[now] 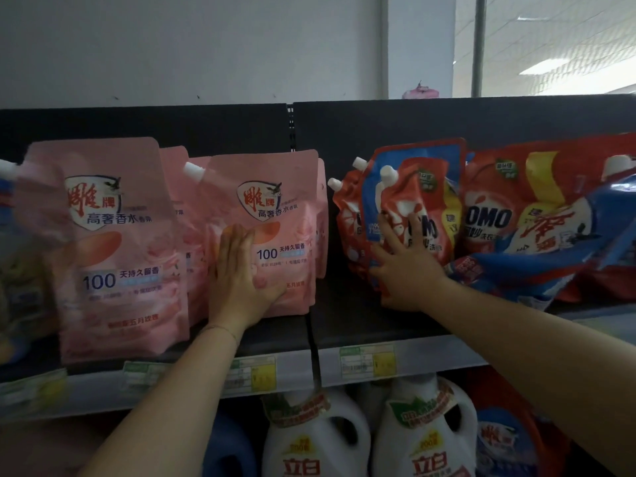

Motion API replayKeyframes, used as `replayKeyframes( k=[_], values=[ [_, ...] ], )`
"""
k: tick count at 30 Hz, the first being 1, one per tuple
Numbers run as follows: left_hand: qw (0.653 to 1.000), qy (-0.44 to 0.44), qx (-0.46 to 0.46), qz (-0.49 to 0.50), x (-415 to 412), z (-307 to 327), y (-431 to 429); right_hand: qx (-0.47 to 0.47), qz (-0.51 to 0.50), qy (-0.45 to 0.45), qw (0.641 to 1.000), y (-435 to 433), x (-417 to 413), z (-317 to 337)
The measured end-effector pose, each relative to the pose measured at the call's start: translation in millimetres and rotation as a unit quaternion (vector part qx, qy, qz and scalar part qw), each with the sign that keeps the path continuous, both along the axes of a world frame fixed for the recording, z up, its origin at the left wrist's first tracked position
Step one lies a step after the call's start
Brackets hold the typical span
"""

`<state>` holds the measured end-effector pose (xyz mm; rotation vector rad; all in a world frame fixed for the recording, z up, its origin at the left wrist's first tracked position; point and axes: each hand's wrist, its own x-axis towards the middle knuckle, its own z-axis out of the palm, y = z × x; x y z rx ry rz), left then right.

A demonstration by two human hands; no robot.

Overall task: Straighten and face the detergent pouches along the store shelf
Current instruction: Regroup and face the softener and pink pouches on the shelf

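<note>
Two white jugs at 6 o'clock. Your left hand lies flat on the right one of two front pink pouches, 9 o'clock. Your right hand, fingers spread straight, presses the front red pouch of three capped ones, 2 o'clock.

Two front pink pouches, two white jugs, two hands.

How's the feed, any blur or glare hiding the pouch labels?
Head view: left pink pouch smeared by motion blur; middle pink pouch under the left hand reads sharper; red OMO pouch at the right hand is soft; no strong glare on labels; shelf edge bows from the wide-angle lens.
</note>
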<state>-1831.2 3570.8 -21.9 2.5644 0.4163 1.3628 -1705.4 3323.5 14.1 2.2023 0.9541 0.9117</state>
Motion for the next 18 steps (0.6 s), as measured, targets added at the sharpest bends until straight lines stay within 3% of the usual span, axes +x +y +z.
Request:
replayKeyframes(
  k=[4,9,11,13,18],
  values=[
    [1.0,0.002,0.007,0.008,0,0,-2,0.031,0.016,0.01,0.999,8,-2,0],
    [1.0,0.011,0.004,0.019,1,-1,-4,0.158,0.089,0.069,0.981,43,-30,-3],
    [1.0,0.015,0.0,0.018,2,0,-4,0.262,0.144,0.212,0.931,64,-39,-6],
    [1.0,0.015,-0.002,0.013,2,0,-4,0.38,0.178,0.362,0.832,83,-48,-3],
    [1.0,0.008,0.004,0.01,1,-2,-3,0.493,0.189,0.427,0.734,101,-44,-8]
  ],
)
